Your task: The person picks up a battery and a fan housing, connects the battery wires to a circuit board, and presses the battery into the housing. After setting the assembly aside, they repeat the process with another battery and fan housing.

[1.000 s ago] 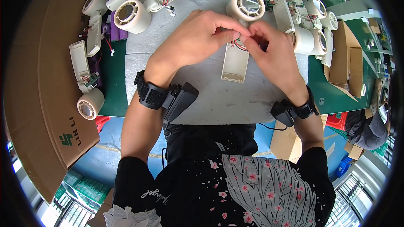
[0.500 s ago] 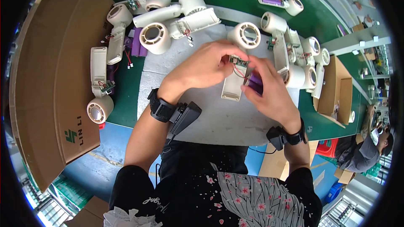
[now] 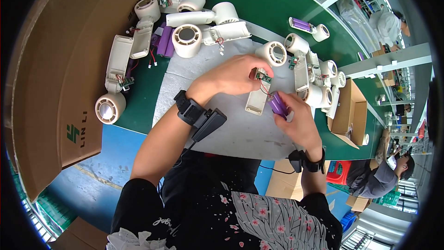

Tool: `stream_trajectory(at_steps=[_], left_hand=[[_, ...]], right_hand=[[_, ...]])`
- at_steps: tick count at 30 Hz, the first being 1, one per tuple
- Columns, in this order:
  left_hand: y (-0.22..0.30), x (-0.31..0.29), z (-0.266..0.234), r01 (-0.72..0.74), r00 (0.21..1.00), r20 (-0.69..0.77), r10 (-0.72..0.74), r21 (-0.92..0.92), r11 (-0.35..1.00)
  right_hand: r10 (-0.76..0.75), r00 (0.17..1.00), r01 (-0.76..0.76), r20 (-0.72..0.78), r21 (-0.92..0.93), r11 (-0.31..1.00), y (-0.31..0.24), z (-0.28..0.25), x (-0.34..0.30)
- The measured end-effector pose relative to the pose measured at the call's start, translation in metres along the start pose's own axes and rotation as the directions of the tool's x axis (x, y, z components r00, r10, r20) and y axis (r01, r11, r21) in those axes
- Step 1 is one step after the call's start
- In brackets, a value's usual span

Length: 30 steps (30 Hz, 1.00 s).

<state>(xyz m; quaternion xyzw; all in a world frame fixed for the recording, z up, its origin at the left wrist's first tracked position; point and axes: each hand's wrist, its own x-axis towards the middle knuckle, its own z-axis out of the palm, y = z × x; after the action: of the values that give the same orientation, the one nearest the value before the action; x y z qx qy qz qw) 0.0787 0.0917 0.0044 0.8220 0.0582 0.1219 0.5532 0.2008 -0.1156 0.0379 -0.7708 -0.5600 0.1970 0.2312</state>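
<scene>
My left hand [image 3: 231, 75] pinches the top of a white handheld fan housing [image 3: 255, 102], beside a small green circuit board [image 3: 264, 78]. The round fan head [image 3: 272, 53] is just beyond those fingers. A purple battery pack [image 3: 277, 105] is gripped in my right hand [image 3: 301, 122], to the right of the open handle shell. Thin red and dark wires [image 3: 264, 88] run between board and pack. My left fingertips are partly hidden behind the hand.
A grey mat [image 3: 222, 132] covers the green table [image 3: 134, 106] under my hands. White fan housings [image 3: 187, 40] and purple batteries [image 3: 164, 41] lie at left; further housings [image 3: 301, 71] are at right. A large carton [image 3: 69, 74] stands left, a small open box [image 3: 347, 115] right. Someone sits far right.
My right hand has drawn the battery pack slightly down and turned it, so more of it shows. My left hand stays at the circuit board. The whole view has shifted a little.
</scene>
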Motion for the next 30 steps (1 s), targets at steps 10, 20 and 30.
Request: stream_trajectory(at_steps=[10,20,30], left_hand=[[-0.009,0.005,0.003,0.038,0.998,0.042,-0.036,-0.032,0.999],[0.004,0.003,0.019,0.209,0.972,-0.115,-0.206,0.011,0.978],[-0.003,0.003,0.020,0.133,0.983,-0.134,-0.127,0.035,0.991]], right_hand=[[0.413,0.910,-0.358,0.045,0.587,0.726,0.023,-0.001,-0.007],[0.030,0.900,-0.101,-0.435,-0.142,0.985,-0.004,0.016,-0.010],[-0.149,0.962,0.050,-0.229,-0.388,0.920,-0.013,0.004,0.003]])
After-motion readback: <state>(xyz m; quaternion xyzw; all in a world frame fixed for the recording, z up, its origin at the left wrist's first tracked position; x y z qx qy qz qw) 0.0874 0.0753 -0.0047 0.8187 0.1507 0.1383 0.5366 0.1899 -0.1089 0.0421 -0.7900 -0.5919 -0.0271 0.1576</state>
